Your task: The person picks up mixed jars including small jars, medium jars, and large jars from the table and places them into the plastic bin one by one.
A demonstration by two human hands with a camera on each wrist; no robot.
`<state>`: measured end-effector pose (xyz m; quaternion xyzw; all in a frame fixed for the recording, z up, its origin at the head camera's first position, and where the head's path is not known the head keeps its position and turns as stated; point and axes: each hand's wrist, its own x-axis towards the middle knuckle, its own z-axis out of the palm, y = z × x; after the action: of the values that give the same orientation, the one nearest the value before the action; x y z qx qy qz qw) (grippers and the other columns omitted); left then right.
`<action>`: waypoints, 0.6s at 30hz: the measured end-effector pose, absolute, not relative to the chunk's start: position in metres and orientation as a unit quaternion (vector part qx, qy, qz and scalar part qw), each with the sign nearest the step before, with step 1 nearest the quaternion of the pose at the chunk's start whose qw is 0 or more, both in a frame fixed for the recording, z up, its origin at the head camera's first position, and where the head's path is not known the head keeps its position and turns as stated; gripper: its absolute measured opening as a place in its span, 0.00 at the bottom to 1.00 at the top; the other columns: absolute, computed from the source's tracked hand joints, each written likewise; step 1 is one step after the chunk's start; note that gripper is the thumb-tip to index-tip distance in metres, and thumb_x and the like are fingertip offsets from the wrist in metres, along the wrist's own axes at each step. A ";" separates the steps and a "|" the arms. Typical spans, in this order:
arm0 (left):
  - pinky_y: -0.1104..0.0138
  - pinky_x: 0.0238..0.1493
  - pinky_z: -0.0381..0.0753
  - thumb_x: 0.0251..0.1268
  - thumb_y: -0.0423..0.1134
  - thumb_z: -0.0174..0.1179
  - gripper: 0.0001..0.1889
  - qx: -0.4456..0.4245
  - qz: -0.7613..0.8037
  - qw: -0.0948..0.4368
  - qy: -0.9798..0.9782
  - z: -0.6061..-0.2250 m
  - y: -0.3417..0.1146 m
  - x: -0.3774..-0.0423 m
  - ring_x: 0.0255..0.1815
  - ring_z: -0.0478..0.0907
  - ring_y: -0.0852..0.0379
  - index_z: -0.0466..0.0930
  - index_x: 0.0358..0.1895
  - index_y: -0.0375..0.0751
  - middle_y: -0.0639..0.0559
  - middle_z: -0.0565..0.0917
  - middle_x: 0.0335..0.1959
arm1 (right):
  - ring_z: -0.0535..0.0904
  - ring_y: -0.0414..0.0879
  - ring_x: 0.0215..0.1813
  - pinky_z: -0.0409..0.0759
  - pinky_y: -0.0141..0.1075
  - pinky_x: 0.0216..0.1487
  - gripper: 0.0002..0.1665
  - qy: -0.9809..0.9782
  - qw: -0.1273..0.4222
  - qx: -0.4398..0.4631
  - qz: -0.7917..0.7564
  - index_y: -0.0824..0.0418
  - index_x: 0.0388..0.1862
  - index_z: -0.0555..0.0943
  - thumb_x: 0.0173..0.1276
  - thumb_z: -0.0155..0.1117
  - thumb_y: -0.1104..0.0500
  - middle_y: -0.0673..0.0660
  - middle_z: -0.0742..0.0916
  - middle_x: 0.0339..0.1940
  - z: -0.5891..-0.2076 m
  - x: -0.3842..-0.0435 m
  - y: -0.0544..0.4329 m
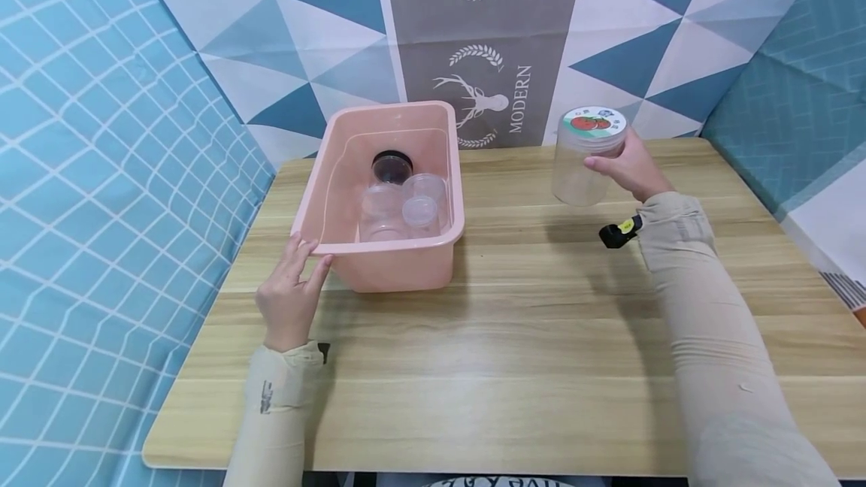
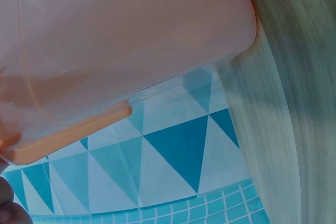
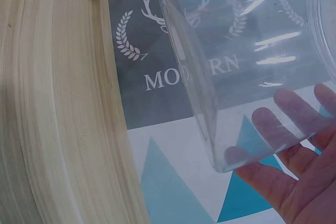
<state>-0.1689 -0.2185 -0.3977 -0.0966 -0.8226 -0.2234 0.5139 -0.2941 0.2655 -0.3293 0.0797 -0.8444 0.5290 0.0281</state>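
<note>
My right hand (image 1: 636, 166) grips a clear plastic jar (image 1: 575, 175) by its side, its lid bearing a label with red fruit. In the right wrist view the jar (image 3: 236, 51) is see-through, its base held off the table, with fingers (image 3: 262, 174) around its wall. At the near left corner of a pink plastic tub (image 1: 399, 273), my left hand (image 1: 291, 299) holds the rim between thumb and fingers. Inside the tub lie several clear jars (image 1: 382, 205) and one dark-lidded jar (image 1: 392, 166). The left wrist view shows mostly the tub's outer wall (image 2: 131, 30).
A wooden table (image 1: 514, 352) carries the tub on its left half. Behind it hangs a patterned cloth (image 1: 325, 13) with triangles and a deer print. Blue tile-patterned sheeting (image 1: 101, 171) borders the left side, and a teal covering (image 1: 805, 96) the right.
</note>
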 end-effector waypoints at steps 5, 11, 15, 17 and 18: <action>0.50 0.25 0.76 0.65 0.61 0.55 0.30 -0.095 -0.227 0.518 -0.820 -0.398 -0.218 -0.169 0.41 0.83 0.37 0.85 0.39 0.31 0.37 0.83 0.46 | 0.64 0.56 0.66 0.63 0.50 0.67 0.48 -0.848 0.023 0.076 0.524 0.62 0.76 0.47 0.66 0.63 0.57 0.68 0.65 0.69 -0.324 -0.292 0.264; 0.50 0.25 0.76 0.64 0.60 0.56 0.29 -0.095 -0.231 0.522 -0.816 -0.398 -0.218 -0.170 0.40 0.84 0.37 0.85 0.38 0.32 0.38 0.84 0.47 | 0.66 0.52 0.64 0.66 0.45 0.65 0.48 -0.844 0.011 0.093 0.528 0.61 0.76 0.47 0.65 0.63 0.60 0.65 0.66 0.69 -0.320 -0.294 0.264; 0.49 0.26 0.76 0.64 0.60 0.56 0.29 -0.096 -0.233 0.522 -0.815 -0.398 -0.218 -0.170 0.40 0.84 0.37 0.85 0.38 0.32 0.38 0.84 0.46 | 0.67 0.49 0.62 0.71 0.36 0.58 0.46 -0.844 0.007 0.106 0.526 0.61 0.76 0.48 0.66 0.62 0.60 0.64 0.66 0.68 -0.316 -0.297 0.265; 0.50 0.25 0.76 0.64 0.61 0.55 0.30 -0.095 -0.231 0.522 -0.815 -0.399 -0.218 -0.170 0.40 0.84 0.37 0.85 0.38 0.32 0.38 0.84 0.46 | 0.68 0.49 0.61 0.71 0.35 0.56 0.46 -0.848 0.006 0.111 0.519 0.61 0.75 0.49 0.66 0.63 0.60 0.64 0.67 0.67 -0.313 -0.297 0.264; 0.50 0.25 0.76 0.64 0.61 0.55 0.30 -0.094 -0.231 0.522 -0.816 -0.399 -0.217 -0.170 0.40 0.84 0.37 0.85 0.38 0.32 0.38 0.84 0.46 | 0.68 0.49 0.60 0.71 0.36 0.56 0.46 -0.850 0.004 0.112 0.515 0.61 0.75 0.49 0.66 0.63 0.60 0.65 0.67 0.67 -0.311 -0.298 0.264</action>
<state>-0.1705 -0.2175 -0.3986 -0.0940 -0.8156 -0.2314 0.5219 -0.2977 0.2638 -0.3112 0.1115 -0.8500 0.5149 0.0038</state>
